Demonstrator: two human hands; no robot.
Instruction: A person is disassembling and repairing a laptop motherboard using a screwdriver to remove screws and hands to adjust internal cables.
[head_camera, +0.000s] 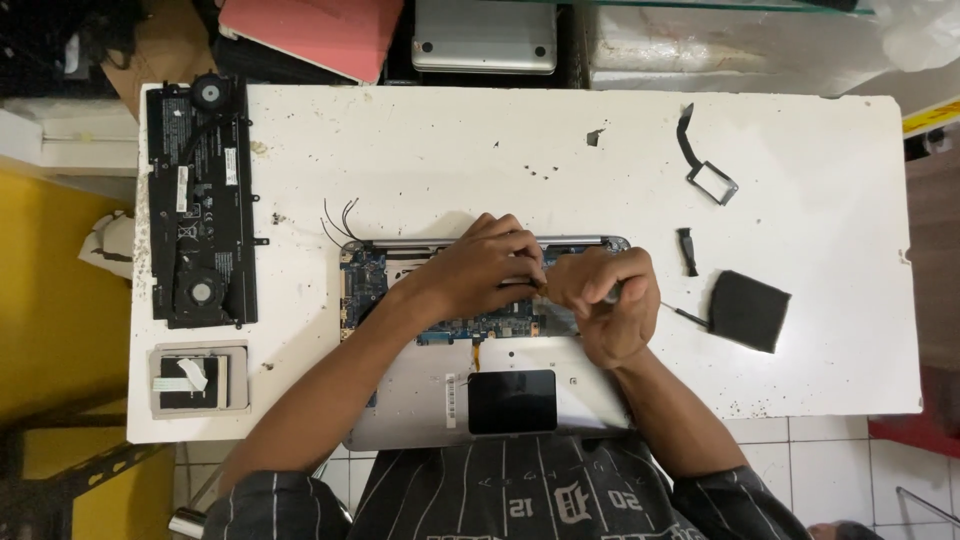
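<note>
The left hand (490, 265) lies curled over the opened laptop (480, 390), fingertips pressed together on its blue circuit board (365, 280); the right hand (605, 300) is fisted around a screwdriver (690, 317), whose tip I cannot see. The stripdown looks well along: a battery-and-fan assembly (200, 205) lies far left of the laptop, a small bracket (712, 182) up to its right. The board remains seated. The laptop's long axis runs left to right across the worktop (800, 380), hinge edge away from the person.

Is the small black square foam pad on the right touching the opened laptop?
Apart. The head view shows bare white table between the black square foam pad and the opened laptop.
</note>
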